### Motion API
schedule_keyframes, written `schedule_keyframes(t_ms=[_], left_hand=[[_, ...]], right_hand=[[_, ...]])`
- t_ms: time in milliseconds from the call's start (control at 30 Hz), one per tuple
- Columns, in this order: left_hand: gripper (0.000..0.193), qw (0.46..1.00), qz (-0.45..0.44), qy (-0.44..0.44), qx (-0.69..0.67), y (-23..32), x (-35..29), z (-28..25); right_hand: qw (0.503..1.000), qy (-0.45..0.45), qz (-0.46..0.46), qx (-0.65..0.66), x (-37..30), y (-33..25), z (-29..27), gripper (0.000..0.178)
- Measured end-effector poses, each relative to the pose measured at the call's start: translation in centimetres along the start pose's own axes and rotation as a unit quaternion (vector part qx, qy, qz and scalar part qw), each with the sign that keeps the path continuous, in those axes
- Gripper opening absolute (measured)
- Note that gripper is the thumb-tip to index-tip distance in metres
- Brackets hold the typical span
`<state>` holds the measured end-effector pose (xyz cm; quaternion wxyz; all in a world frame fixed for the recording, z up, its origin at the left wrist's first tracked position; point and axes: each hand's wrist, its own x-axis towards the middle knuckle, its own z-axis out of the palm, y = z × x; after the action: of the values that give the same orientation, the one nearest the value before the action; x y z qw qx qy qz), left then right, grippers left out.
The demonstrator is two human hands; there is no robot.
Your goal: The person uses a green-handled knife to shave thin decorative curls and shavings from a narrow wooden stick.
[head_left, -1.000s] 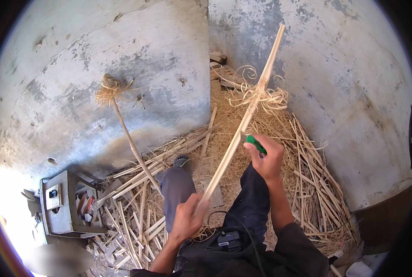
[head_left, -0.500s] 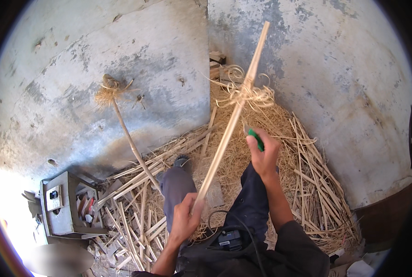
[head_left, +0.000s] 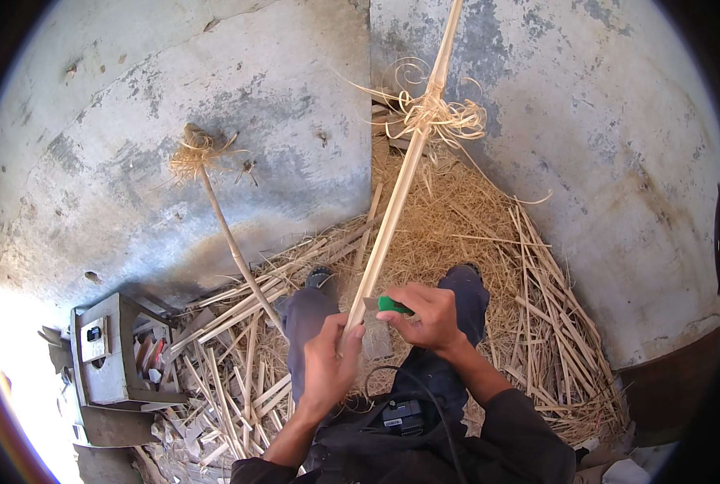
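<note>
R hand (head_left: pixel 424 316) is keeping a closed grip on the green knife handle (head_left: pixel 394 306), w/ the short blade (head_left: pixel 371 304) sitting at the R edge of the pale stick (head_left: pixel 394 211); can't tell if it's biting in. L hand (head_left: pixel 330 359) is wrapping its grip round the stick's lower end, thumb lying along the R side.

Main risk, I'd say: blade is sitting just above that L thumb, so a slip down the stick could be nicking skin; likely cause = too much force, a hard spot, or the stick rolling b/c only one hand is steadying it. Too deep a bite could be splitting the wood. Far end is hanging free w/ no visible support, so a sideways push could be swinging it & spoiling the angle.

Pose: both forearms are coming up from the lower edge. R elbow is bending outward, wrist angling in toward the stick, knuckles up. L forearm is slanting up & R, holding the near end low over the lap.

Outward: stick is running up & away, tip passing out of view at top, curls (head_left: pixel 444 119) bunching round it partway; poss. snag there. Beyond, loose shavings (head_left: pixel 432 226) are covering the floor, split strips (head_left: pixel 565 335) are lying R, & a second stick (head_left: pixel 232 244) is leaning on the L.
</note>
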<state>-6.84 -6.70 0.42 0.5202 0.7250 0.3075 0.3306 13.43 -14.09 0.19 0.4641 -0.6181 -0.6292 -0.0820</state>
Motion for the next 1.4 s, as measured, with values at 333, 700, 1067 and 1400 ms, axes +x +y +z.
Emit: schedule_keyframes(t_ms=[333, 700, 1067, 1400], left_hand=[[0.015, 0.997, 0.042, 0.011, 0.068, 1.1, 0.1, 0.3], [0.016, 0.998, 0.04, -0.01, 0.057, 0.8, -0.4, -0.1], [0.018, 0.998, 0.014, -0.056, 0.037, -0.1, -1.4, -0.3], [0.017, 0.997, 0.013, -0.072, 0.004, -0.9, -1.6, -0.7]], right_hand=[[0.999, 0.037, -0.017, -0.028, 0.5, 0.2, -0.3, 0.032], [0.998, 0.053, -0.008, -0.04, 0.8, 0.4, -0.8, 0.032], [0.993, 0.095, 0.06, -0.031, 1.8, 1.8, -2.3, 0.029], [0.994, 0.081, 0.063, -0.025, 2.5, 2.2, -2.5, 0.028]])
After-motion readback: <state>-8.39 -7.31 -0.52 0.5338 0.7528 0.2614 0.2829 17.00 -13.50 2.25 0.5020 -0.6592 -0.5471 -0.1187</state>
